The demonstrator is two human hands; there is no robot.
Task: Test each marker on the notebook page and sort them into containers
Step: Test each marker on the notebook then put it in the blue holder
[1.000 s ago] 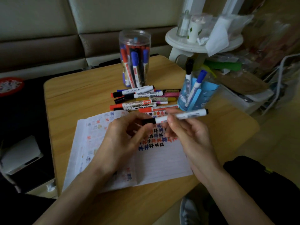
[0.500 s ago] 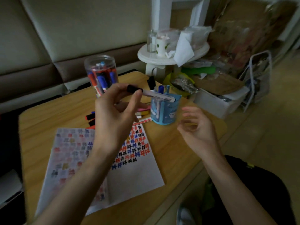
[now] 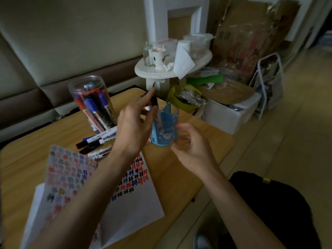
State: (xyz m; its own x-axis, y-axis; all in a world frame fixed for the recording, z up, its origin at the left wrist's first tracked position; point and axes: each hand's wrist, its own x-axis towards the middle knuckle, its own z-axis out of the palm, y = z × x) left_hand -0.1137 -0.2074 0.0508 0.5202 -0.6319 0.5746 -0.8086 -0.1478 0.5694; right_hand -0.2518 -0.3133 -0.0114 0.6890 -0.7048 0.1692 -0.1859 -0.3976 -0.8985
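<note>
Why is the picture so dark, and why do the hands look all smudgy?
Head view: the room is dimly lit, so colours look dull. The right hand and the fingers of the left hand gripping the black-capped marker are smeared by motion blur, as is the blue pen cup. The clear marker jar looks sharper. The wide lens bows the sofa seams.

On table (image 3: 36, 141), jar (image 3: 89, 99) left of cup (image 3: 168, 128), markers (image 3: 98, 141) perhaps touching jar.

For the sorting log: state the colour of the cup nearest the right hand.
The cup is light blue, with a small cartoon figure; head view.
</note>
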